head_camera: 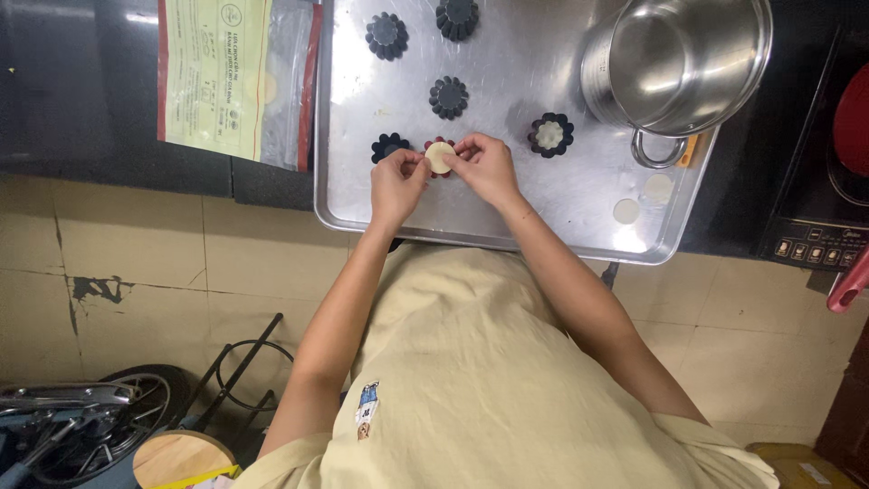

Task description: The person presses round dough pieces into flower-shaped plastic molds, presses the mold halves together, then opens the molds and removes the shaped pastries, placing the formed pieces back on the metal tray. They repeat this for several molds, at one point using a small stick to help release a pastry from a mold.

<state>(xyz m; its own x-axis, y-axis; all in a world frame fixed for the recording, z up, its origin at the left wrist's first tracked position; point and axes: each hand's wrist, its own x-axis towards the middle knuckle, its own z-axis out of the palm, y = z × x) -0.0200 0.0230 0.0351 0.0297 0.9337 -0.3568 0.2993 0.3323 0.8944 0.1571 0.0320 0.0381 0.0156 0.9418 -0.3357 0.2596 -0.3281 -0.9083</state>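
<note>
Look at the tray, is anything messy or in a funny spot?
Mostly tidy. Two pale dough rounds lie loose on the metal tray, outside any mould, and the steel pot sits half over the tray's right edge. Floor tiles are chipped.

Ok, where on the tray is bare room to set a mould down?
Bare patches: the tray's left strip and the near edge left of the two dough rounds. Crowded: by both hands, the moulds and the pot.

- Beige floor tiles (136,263) are lying below the grip, cracked at the left.
- A black counter (72,91) is stretching left of it.
- A wheel (109,407) is resting far below-left.
</note>
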